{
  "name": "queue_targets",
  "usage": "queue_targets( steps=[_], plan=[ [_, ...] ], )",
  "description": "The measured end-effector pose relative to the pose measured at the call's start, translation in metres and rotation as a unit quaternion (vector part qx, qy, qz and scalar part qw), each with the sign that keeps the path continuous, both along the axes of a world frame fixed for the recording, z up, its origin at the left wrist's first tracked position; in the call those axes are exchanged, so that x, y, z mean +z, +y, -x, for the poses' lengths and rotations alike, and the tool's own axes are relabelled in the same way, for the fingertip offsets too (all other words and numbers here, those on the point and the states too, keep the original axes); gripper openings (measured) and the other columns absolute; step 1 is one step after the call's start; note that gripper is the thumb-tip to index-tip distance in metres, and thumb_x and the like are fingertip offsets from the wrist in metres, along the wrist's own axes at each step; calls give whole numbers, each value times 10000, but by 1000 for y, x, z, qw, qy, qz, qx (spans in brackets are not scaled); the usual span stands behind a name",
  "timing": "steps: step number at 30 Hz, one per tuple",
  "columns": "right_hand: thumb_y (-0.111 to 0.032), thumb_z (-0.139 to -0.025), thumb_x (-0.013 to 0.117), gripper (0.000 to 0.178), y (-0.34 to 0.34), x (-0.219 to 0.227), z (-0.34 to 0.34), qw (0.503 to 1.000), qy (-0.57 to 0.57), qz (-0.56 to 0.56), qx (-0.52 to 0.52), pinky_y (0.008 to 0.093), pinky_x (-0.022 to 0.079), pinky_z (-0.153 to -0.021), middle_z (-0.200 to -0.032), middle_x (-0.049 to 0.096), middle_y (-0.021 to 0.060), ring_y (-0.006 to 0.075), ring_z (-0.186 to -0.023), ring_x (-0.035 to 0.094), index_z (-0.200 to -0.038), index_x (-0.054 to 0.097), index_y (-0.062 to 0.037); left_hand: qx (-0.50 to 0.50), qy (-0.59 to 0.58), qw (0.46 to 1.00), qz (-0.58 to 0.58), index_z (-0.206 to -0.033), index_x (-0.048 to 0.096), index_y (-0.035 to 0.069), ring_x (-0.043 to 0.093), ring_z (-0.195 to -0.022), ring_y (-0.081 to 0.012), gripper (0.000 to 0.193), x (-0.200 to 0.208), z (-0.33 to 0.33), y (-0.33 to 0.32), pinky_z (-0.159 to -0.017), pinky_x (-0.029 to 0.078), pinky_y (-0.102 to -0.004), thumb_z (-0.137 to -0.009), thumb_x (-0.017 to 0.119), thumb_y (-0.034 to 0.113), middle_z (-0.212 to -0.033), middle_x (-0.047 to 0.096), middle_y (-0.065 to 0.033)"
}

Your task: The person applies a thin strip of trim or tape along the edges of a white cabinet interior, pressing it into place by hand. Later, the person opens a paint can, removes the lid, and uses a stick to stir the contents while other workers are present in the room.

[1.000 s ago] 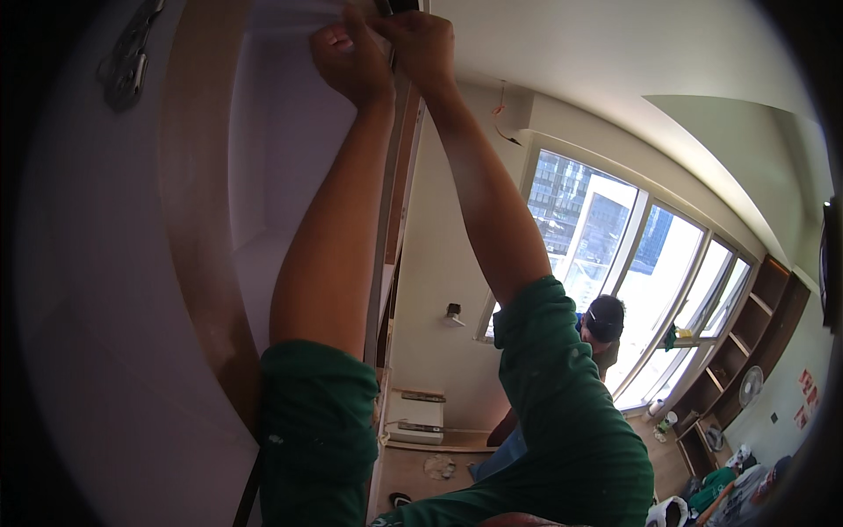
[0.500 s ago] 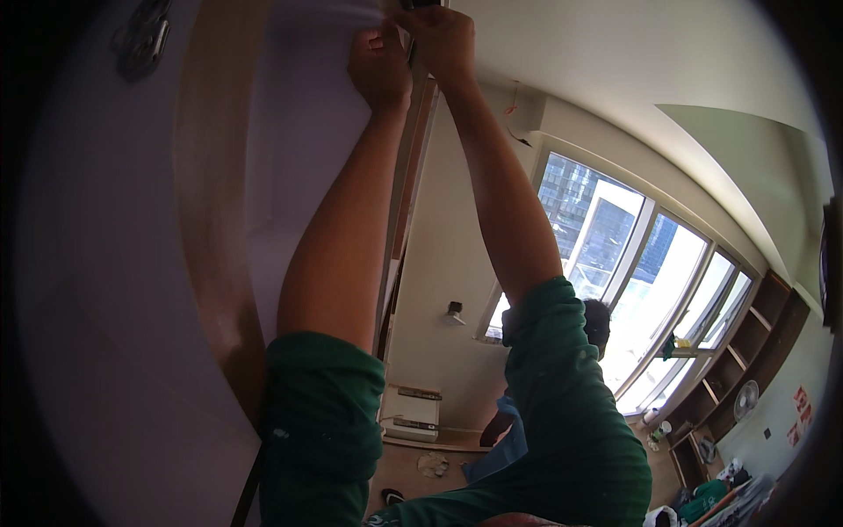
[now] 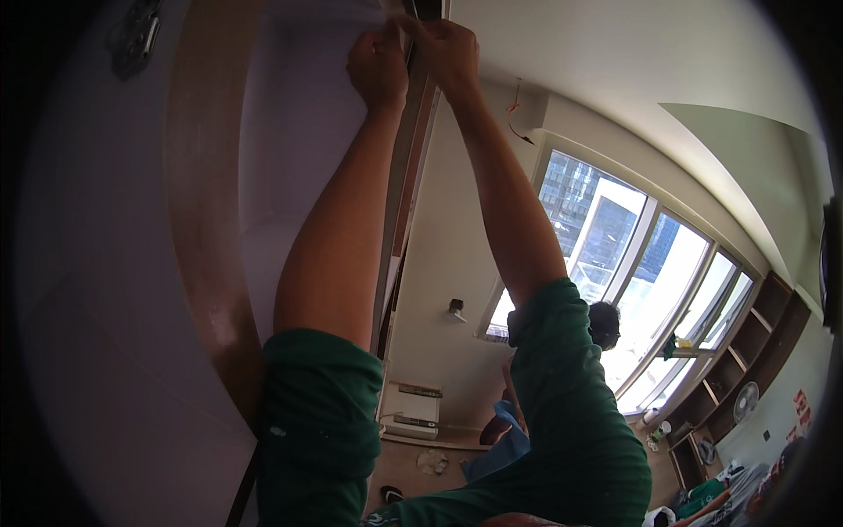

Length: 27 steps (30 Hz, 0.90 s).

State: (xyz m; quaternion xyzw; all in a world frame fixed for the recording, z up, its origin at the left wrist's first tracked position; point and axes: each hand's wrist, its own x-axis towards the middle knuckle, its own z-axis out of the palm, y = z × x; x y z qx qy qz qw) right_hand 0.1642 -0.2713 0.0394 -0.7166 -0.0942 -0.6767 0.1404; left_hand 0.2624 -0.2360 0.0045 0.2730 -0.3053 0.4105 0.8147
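Observation:
Both my arms, in rolled-up green sleeves, reach up to the top of the view. My left hand is curled shut in front of the pale cabinet interior. Close beside it, my right hand bends over the cabinet's dark upright edge, its fingers drawn together toward my left fingertips. Whatever lies between the fingers is too small and dim to make out. A brown wooden edge strip curves down to the left of my left arm.
A metal hinge sits on the panel at far left. Another person is partly hidden behind my right sleeve. Beyond are large windows, dark shelves and a fan. A loose wire hangs from the ceiling.
My hands have come slightly lower in view, still close together. The person behind my right arm has shifted a little right. At lower right, another dark-haired shape has come into view.

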Motion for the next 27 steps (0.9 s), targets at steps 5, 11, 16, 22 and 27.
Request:
queue_targets(
  steps=[5, 11, 16, 22, 27],
  plan=[
    [-447, -810, 774, 486, -12, -8, -14, 997, 5, -16, 75, 351, 559, -725, -805, 749, 139, 225, -755, 731, -920, 760, 27, -11, -21, 1000, -3, -774, 688, -20, 605, -667, -131, 347, -1, -5, -5, -645, 482, -321, -934, 670, 287, -684, 666, -57],
    [-409, -838, 754, 435, -15, -12, -23, 998, -5, -7, 67, 353, 559, -699, -785, 744, 134, 220, -732, 726, -912, 757, 20, 16, -15, 999, -32, -833, 717, 26, 697, -758, -306, 375, -4, -10, -4, -696, 518, -411, -869, 708, 399, -786, 713, -140],
    [-412, -841, 739, 431, -14, -12, -24, 1000, 12, -9, 10, 369, 558, -696, -754, 726, 159, 266, -720, 728, -894, 752, 15, 110, 50, 991, -60, -852, 733, 45, 712, -814, -361, 401, -6, -3, 4, -736, 542, -441, -867, 687, 443, -834, 734, -144],
    [-405, -838, 724, 425, -20, -11, -37, 997, -65, 2, 38, 413, 560, -727, -749, 721, 182, 335, -742, 728, -880, 750, 17, 112, 68, 987, -93, -855, 740, 53, 715, -838, -370, 417, -5, 0, 5, -748, 547, -457, -874, 666, 462, -854, 740, -145],
    [-399, -826, 727, 426, -23, -14, -38, 999, -38, -15, 18, 436, 560, -765, -768, 725, 193, 352, -786, 732, -902, 749, 20, 117, 60, 986, -101, -870, 757, 41, 722, -820, -357, 454, -3, -3, 5, -746, 542, -451, -869, 675, 487, -836, 740, -157]
  ],
)
